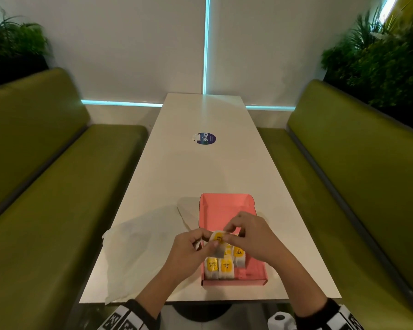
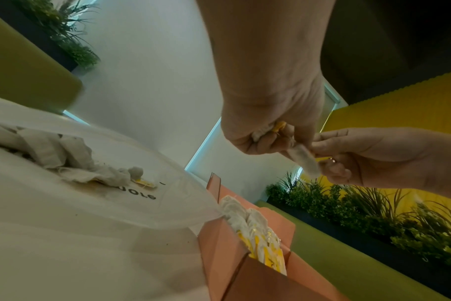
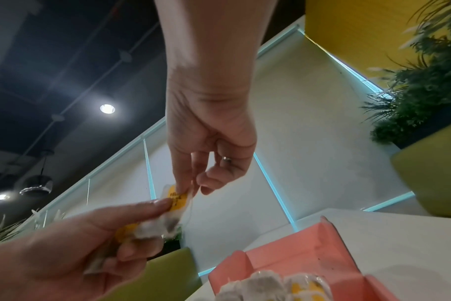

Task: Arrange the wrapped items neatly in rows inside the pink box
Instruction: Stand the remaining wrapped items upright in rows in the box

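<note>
Where green benches (image 1: pixel 57 186) flank, white table (image 1: pixel 200 167), pink box (image 1: pixel 224 208)

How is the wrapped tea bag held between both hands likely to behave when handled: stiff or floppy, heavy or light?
The wrapped tea bag is probably floppy: it bends between the left hand and right hand. Likely light, since fingertip pinches carry it. Its thin wrapper looks crumpled, so it may crease easily.

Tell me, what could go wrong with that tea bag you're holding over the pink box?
Both hands, left and right, pinch one tea bag above the pink box. Pulling both ways could tear its thin wrapper. If it drops, it may knock the tea bags in the box out of their rows.
</note>
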Tool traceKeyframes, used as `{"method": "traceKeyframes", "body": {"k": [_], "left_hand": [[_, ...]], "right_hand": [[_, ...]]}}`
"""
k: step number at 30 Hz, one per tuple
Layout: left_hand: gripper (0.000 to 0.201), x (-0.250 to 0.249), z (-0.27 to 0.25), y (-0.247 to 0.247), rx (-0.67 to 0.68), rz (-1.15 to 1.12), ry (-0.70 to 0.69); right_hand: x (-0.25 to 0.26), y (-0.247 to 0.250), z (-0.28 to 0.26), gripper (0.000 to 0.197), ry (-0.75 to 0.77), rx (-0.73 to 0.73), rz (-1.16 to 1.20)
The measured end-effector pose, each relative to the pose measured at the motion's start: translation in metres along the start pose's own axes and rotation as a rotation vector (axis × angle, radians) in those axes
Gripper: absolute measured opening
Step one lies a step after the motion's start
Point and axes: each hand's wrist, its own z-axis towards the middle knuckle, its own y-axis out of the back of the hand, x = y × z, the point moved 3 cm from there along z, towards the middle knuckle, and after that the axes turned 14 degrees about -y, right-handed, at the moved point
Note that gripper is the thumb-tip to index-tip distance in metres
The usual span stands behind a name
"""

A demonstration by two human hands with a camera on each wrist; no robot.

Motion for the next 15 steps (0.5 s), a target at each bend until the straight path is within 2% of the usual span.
{"method": "traceKeyframes", "body": {"k": [4, 6, 8, 12, 15], "left_hand": [[0.015, -0.003, 0.001, 0.003, -0.070, -0.075, 0.045], [0.013, -0.003, 0.003, 0.004, -0.101, -0.110, 0.083], [0.011, -0.003, 0.003, 0.004, -0.113, -0.132, 0.096], [0.010, -0.005, 0.003, 0.002, -0.129, -0.166, 0.119], [0.007, -0.003, 0.003, 0.004, -0.198, -0.152, 0.124]], "right_hand": [[-0.004, -0.001, -0.002, 0.038, -0.061, 0.015, 0.203], [-0.007, -0.004, -0.004, 0.046, -0.075, 0.032, 0.229], [-0.009, -0.009, -0.004, 0.043, -0.068, 0.014, 0.225], [-0.011, -0.018, -0.002, 0.021, -0.047, -0.082, 0.327], [-0.011, -0.017, -0.002, 0.015, -0.053, -0.117, 0.393]]}}
